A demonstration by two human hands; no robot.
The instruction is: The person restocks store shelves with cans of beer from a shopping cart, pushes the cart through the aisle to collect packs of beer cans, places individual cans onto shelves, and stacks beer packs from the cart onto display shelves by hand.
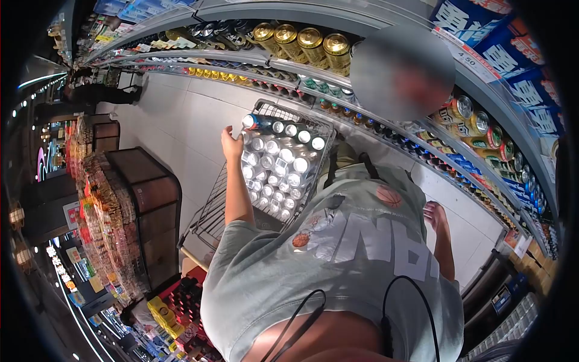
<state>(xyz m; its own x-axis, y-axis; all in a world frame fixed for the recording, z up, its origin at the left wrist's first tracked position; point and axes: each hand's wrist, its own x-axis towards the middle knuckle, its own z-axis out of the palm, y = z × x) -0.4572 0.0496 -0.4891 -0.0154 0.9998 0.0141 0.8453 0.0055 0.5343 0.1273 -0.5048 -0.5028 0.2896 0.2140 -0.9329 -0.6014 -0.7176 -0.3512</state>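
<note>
My left hand is at the side of a wire shopping cart, thumb and fingers apart, with nothing visible in it. Close beside its fingertips, a dark blue can lies tipped on top of the load. Beneath and around that can, the cart is filled with rows of silver-topped drink cans, some looking wrapped in clear film. My right hand hangs low by my hip, its fingers loosely spread and partly hidden by my shirt. No object shows in it.
Shelves of drinks run along the right, with gold cans on one level and a price tag on the edge. A blurred patch covers part of them. Left stands a display of packaged goods. A person is farther down the aisle.
</note>
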